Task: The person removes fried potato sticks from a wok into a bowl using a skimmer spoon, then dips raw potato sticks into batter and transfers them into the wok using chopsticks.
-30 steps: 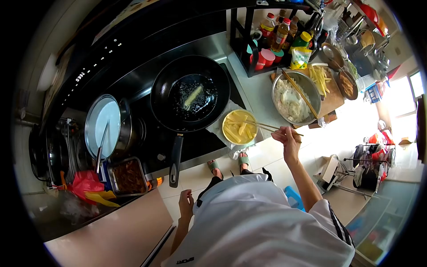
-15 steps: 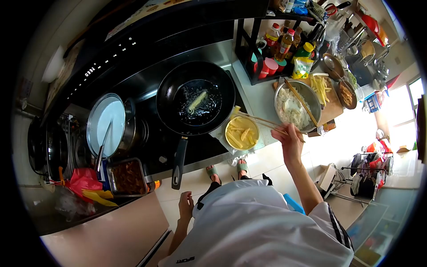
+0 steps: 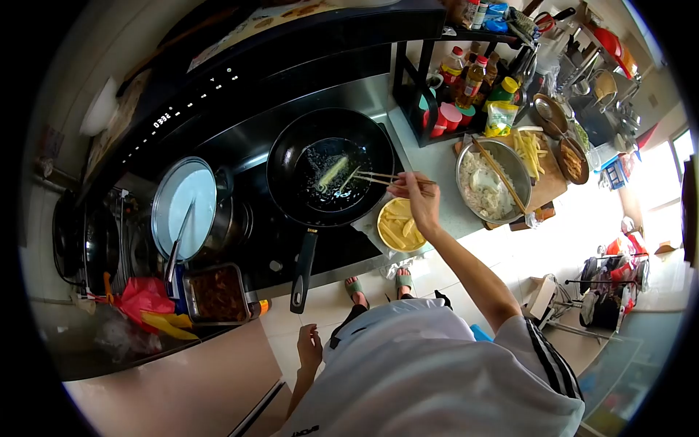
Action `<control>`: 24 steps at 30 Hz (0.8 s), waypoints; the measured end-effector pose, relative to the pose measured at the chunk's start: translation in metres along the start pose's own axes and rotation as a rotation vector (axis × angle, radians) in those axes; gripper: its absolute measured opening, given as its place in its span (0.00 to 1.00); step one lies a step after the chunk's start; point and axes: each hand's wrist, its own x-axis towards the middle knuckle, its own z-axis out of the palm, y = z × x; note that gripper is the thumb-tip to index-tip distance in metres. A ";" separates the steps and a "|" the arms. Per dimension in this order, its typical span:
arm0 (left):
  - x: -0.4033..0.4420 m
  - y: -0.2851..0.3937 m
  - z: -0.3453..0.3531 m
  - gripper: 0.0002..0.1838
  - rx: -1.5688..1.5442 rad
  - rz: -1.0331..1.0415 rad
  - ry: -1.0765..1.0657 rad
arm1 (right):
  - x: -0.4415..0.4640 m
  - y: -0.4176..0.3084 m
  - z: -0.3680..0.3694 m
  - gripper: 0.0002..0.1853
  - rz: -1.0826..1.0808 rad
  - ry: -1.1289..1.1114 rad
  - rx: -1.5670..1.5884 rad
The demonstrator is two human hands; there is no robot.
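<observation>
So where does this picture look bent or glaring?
Head view: rounded black surrounds the scene, and the stove hood looks bowed; head view: glare washes out the window and the floor; head view: the pan has small glints inside.

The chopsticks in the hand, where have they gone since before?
The right hand moved the chopsticks left, from the small bowl across to the pan, carrying a pale strip; I can't tell if it's been let go. The other strip still lies there, and the left hand stays empty.
</observation>
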 end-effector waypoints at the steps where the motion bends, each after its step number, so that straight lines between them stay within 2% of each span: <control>1: -0.002 -0.002 0.002 0.11 -0.005 0.002 -0.001 | -0.004 -0.011 -0.007 0.15 -0.010 -0.010 0.006; 4: -0.004 -0.003 0.007 0.11 -0.013 -0.012 -0.012 | -0.030 -0.055 -0.038 0.13 -0.015 -0.012 -0.011; 7: -0.006 -0.019 0.018 0.11 -0.028 -0.056 -0.064 | -0.057 -0.070 -0.079 0.12 0.001 0.034 -0.036; 10: -0.004 -0.017 0.024 0.12 -0.009 -0.057 -0.081 | -0.065 -0.044 -0.118 0.11 0.123 0.019 -0.116; 13: 0.002 -0.023 0.026 0.12 -0.010 0.012 -0.076 | -0.059 -0.010 -0.135 0.12 0.134 0.059 -0.134; 19: 0.006 -0.006 0.016 0.12 0.027 -0.048 -0.083 | -0.031 0.046 -0.144 0.15 0.195 0.093 -0.127; 24: -0.008 -0.013 0.018 0.12 0.003 -0.109 -0.062 | -0.029 0.026 -0.138 0.17 0.128 0.087 -0.128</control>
